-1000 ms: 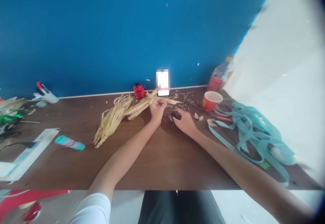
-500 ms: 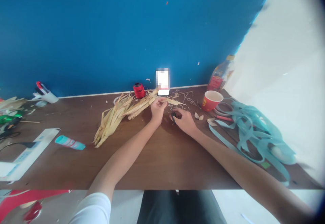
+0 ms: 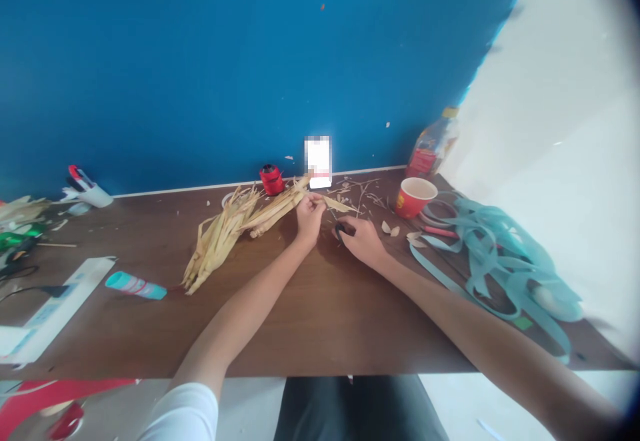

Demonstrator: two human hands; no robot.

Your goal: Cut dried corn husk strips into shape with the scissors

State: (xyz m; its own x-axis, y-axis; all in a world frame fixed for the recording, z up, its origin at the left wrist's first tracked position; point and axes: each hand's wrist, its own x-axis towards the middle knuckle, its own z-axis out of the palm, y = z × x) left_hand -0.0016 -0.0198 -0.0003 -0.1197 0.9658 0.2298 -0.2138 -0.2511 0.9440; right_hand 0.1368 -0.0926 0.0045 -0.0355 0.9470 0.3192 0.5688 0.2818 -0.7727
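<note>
Pinched in my left hand (image 3: 310, 220) is a strip of dried corn husk (image 3: 341, 206), its loose end pointing right. My right hand (image 3: 364, 238) is closed around the black handles of small scissors (image 3: 340, 230), whose blades point up and left toward the strip. Whether the blades touch the strip, I cannot tell. Left of my hands lie a bundle of dried husks (image 3: 220, 244) and a second husk bundle (image 3: 275, 211). Twigs and small scraps (image 3: 367, 191) are strewn behind my right hand.
A red paper cup (image 3: 411, 206) stands right of my hands, before a plastic bottle (image 3: 433, 144). Tangled light-blue ribbon (image 3: 485, 241) covers the table's right side. A red spool (image 3: 271, 180), glowing phone (image 3: 319, 161), turquoise tube (image 3: 136, 286) and power strip (image 3: 60, 314) are also there.
The whole view has shifted slightly. Both hands keep nearly the same place and grip, and the husk strip's free end dips a little lower.
</note>
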